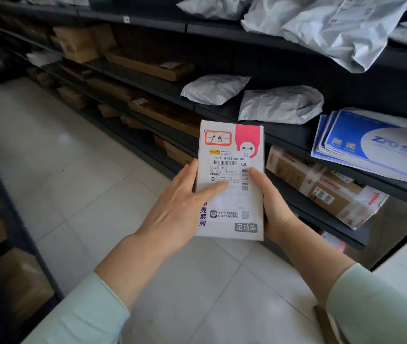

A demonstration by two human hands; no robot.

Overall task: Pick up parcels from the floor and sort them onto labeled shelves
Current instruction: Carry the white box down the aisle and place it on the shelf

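Head view: both hands grip a white box [231, 180] (label facing up), left hand [185, 204] and right hand [271, 202] on its sides. Shelves [284, 135] with grey bags [280, 104] lie just beyond them.

Daylight-ish, soft, coming in from the right/front: white floor tiles [78, 150] wash out to a pale glare patch w/ little detail. Shelving [271, 70] is black and swallows light, deep shade under each board, boxes at far left dim and muddy. Sharpest bit is centre, the white parcel [229, 180], label print readable. Edges go soft: top-left corner smeared, left rack blurred and dark, grey poly bags [326, 26] up top slightly overexposed. Wide-angle bend obvious, shelf lines bow and splay toward corners. Shadows faint, no hard edges
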